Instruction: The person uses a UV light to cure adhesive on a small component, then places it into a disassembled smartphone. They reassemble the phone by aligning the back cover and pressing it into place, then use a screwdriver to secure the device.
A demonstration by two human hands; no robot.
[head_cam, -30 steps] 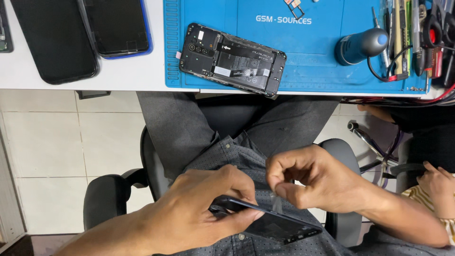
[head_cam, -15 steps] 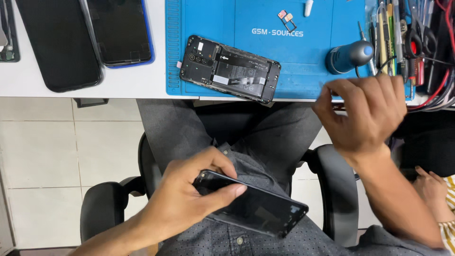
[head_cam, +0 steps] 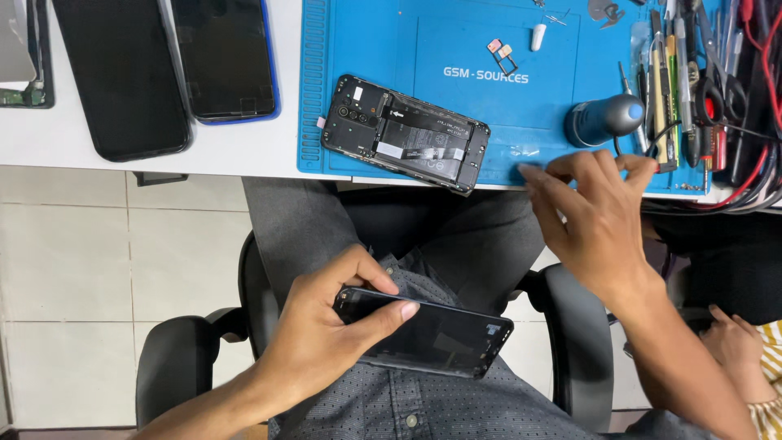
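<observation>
- Two hands work apart: left hand (head_cam: 326, 342) clamps a dark phone panel (head_cam: 428, 334) over the lap.
- Right hand (head_cam: 599, 220), fingers spread and empty, hovers at the blue mat (head_cam: 456, 49) edge; judged best to lower gently.

Open passage over the centre of the blue mat (head_cam: 562, 106), between the opened phone (head_cam: 405, 135) and the dark cylindrical tool (head_cam: 604, 120), with only small parts near the far edge. Right margin crowded with hand tools (head_cam: 680, 81) and red cables (head_cam: 753, 106), blocking entry there. Bare white table (head_cam: 244, 151) between the mat and two dark phones (head_cam: 163, 69).
</observation>
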